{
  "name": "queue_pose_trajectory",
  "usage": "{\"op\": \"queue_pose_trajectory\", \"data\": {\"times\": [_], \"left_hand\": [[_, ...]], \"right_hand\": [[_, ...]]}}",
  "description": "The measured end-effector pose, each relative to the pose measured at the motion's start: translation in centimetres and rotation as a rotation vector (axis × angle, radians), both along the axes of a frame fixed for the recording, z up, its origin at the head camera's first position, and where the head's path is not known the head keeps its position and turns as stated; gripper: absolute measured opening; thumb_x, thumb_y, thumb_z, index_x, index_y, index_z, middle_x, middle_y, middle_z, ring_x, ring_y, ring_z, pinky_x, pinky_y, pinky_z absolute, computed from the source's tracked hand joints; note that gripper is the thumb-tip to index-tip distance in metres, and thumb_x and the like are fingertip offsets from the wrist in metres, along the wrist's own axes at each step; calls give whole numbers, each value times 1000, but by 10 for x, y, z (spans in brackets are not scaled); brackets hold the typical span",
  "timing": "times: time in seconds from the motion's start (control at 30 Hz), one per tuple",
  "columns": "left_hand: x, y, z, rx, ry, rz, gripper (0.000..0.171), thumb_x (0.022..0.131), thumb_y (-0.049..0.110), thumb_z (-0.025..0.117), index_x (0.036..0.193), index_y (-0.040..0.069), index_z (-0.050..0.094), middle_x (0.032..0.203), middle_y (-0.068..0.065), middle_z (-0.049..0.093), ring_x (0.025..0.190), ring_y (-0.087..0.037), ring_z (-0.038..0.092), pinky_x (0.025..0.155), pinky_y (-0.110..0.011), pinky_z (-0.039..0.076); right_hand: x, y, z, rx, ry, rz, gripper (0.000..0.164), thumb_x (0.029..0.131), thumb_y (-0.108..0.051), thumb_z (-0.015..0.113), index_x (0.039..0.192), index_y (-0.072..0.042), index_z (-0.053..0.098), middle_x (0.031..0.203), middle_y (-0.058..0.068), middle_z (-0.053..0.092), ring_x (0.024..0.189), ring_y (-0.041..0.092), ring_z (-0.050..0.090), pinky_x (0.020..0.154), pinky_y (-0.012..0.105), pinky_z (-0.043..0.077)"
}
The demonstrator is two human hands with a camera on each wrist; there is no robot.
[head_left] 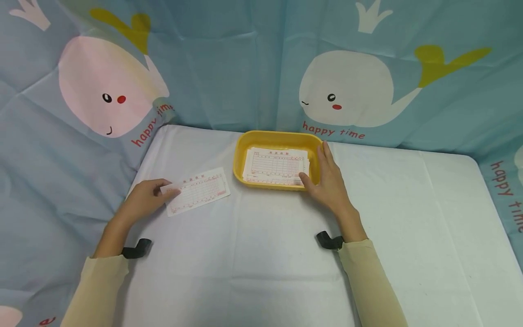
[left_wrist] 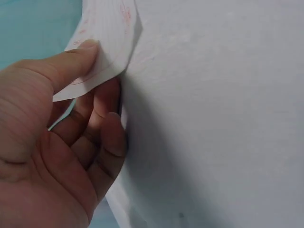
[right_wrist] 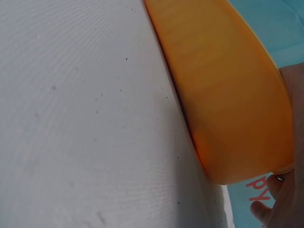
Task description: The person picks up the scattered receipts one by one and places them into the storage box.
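Observation:
Between thumb and fingers, my left hand (head_left: pixel 143 200) pinches the left end of a white paper form (head_left: pixel 200 191) printed with a red table. In the left wrist view the thumb lies on top of the form (left_wrist: pixel 107 47), which bends upward near it. To the right stands a yellow plastic tray (head_left: pixel 238 160) holding a pile of similar forms (head_left: pixel 275 165). My right hand (head_left: pixel 333 188) grips the tray's right end, fingers along the outer side and thumb over the front rim by the pile. The right wrist view shows mostly the tray's side wall (right_wrist: pixel 228 95).
A white cloth (head_left: pixel 278 254) covers the table. Behind and at the sides hangs a blue curtain (head_left: pixel 229 68) with whale prints. Each wrist wears a black strap mount, the left one (head_left: pixel 140 248) and the right one (head_left: pixel 327 240).

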State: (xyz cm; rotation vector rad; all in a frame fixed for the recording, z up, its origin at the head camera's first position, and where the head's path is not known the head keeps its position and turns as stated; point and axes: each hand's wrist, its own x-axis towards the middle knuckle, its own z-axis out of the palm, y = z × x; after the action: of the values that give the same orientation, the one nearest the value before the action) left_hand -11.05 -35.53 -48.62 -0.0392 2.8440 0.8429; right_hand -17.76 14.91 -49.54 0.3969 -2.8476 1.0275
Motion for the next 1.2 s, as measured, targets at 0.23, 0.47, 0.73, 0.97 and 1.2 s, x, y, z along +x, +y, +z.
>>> {"op": "queue_pose_trajectory", "data": {"times": [0.23, 0.47, 0.73, 0.97, 1.2], "left_hand": [[8, -3, -7, 79, 78, 19, 37, 99, 34, 75, 116, 1, 75, 64, -2, 59, 59, -8, 49, 51, -26, 40], [14, -4, -8, 121, 115, 9, 28, 100, 21, 71, 122, 3, 71, 90, -13, 72, 59, -6, 50, 51, -26, 43], [17, -5, -10, 189, 55, 38, 45, 97, 31, 79, 131, 5, 69, 76, -6, 71, 59, -4, 53, 50, -25, 41], [20, -6, -12, 225, 45, 89, 36, 97, 41, 77, 111, 8, 77, 63, 2, 63, 57, -5, 53, 50, -26, 40], [18, -6, -12, 251, 97, 84, 34, 102, 32, 71, 122, 5, 75, 73, 3, 70, 62, -2, 56, 54, -24, 45]], "right_hand": [[0, 0, 0, -6, 1, -2, 98, 96, -48, 66, 169, -2, 19, 180, 13, 11, 162, 44, 26, 127, 68, 28], [0, 0, 2, -4, 2, 0, 97, 96, -47, 67, 168, -1, 20, 180, 14, 11, 163, 43, 26, 128, 67, 28], [0, 0, 2, -2, -3, 0, 96, 96, -46, 67, 168, -1, 22, 180, 14, 11, 161, 45, 28, 127, 68, 29], [0, -1, 1, -8, 1, 6, 94, 96, -46, 67, 167, 0, 26, 180, 14, 11, 160, 47, 29, 126, 69, 30], [0, 0, 1, -4, 14, 2, 91, 96, -45, 68, 165, 1, 30, 180, 15, 12, 158, 48, 32, 125, 69, 31]]}}
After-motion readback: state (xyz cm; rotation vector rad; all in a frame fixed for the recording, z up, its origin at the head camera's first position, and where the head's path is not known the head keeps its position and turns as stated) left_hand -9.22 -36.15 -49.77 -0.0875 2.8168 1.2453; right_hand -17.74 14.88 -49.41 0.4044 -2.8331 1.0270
